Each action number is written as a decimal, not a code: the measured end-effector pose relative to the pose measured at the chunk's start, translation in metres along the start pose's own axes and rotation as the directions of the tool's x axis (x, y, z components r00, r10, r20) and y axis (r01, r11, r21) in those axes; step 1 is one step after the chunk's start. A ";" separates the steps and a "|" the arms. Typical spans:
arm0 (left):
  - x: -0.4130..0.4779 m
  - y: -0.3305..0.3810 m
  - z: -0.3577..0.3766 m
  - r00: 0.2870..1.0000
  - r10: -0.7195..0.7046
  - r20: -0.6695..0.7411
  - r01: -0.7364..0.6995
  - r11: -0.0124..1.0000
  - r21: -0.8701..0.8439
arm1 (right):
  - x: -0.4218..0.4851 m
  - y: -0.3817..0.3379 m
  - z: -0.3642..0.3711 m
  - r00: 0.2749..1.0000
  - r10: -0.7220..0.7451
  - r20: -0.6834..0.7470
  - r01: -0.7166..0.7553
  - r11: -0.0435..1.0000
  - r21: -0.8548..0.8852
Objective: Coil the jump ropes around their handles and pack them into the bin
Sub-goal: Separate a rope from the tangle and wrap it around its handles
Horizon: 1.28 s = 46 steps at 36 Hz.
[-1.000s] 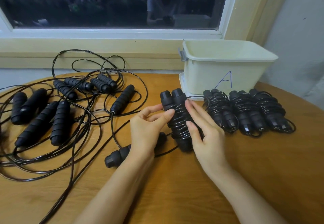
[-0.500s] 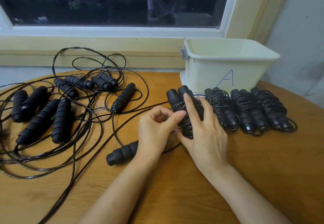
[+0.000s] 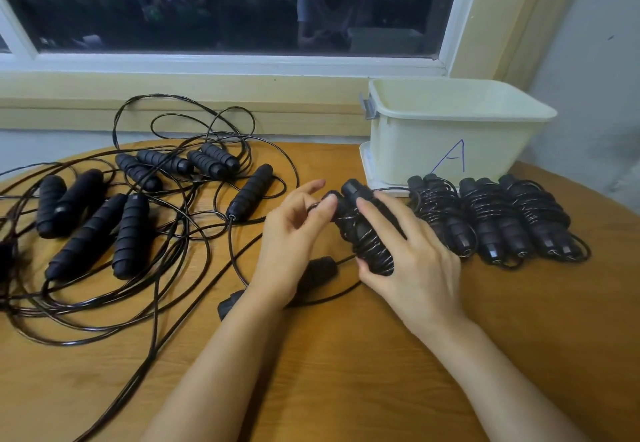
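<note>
Black rope handles, count: ten loose handles [image 3: 86,233] lie well left of the bin [image 3: 450,136], on the wooden table [image 3: 346,389]. One of them is partly hidden under the left wrist. A dark shape at the far left edge is not identifiable. Their thin cords [image 3: 180,220] form one tangle and could not be counted.

Coiled bundles [image 3: 491,223]: three, side by side, just in front of the bin. Each is a pair of handles wound with cord.

Held bundle [image 3: 363,233]: one, to the bin's front left, beside the row of three.

Bin: one, cream plastic, at the table's far edge under the window [image 3: 225,8]. Its inside is not visible from this angle.

Writing: a single letter "A" [image 3: 450,159] in blue on the bin's front wall. No brand is legible.

Right hand [image 3: 415,268]: the fingers are spread and curved over the held bundle, with the thumb against its near end, gripping it.

Left hand [image 3: 291,244]: the thumb tip and curled fingers pinch the held bundle's far end. The forefinger is lifted and half straight.
</note>
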<state>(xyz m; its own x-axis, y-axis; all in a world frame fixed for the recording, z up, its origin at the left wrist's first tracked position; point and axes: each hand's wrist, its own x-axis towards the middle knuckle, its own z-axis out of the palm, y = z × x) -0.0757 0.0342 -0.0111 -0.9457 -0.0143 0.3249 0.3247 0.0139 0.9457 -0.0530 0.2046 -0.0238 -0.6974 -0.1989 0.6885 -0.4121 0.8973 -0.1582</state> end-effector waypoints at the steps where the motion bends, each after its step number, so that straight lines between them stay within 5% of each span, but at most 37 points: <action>1: 0.000 -0.001 0.000 1.000 -0.022 0.007 0.023 0.999 -0.047 | 0.000 0.000 0.000 1.000 -0.021 -0.004 0.021 1.000 -0.004; 13: 0.006 0.018 -0.014 0.944 -0.330 0.014 0.319 0.899 -0.300 | -0.004 0.002 0.004 0.974 -0.222 -0.045 0.223 0.975 0.010; 20: 0.007 0.024 -0.013 0.813 -0.553 0.185 0.546 0.611 -0.574 | -0.005 0.003 0.001 0.973 -0.211 -0.098 0.217 0.975 0.053; 27: 0.002 0.031 0.002 0.762 -0.567 0.313 0.545 0.300 -0.783 | -0.003 0.000 -0.001 0.979 -0.143 -0.148 0.160 0.981 0.113; 37: -0.015 0.015 0.033 0.930 -0.354 0.099 0.310 0.610 -0.729 | -0.002 0.000 0.002 0.991 0.115 -0.071 -0.087 0.944 0.320; 42: -0.019 0.007 0.040 0.992 -0.121 -0.031 0.098 0.908 -0.407 | -0.002 0.001 0.005 0.971 0.239 0.033 -0.220 0.823 0.523; 46: -0.017 -0.001 0.039 0.996 -0.022 -0.086 0.008 0.989 -0.149 | -0.005 0.004 0.006 0.963 0.264 0.050 -0.249 0.810 0.532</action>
<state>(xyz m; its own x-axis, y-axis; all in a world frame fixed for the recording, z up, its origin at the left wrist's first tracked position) -0.0608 0.0729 -0.0179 -0.9473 -0.1010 0.3039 0.3158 -0.1358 0.9391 -0.0547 0.2065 -0.0321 -0.8097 0.0255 0.5863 -0.4715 0.5665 -0.6759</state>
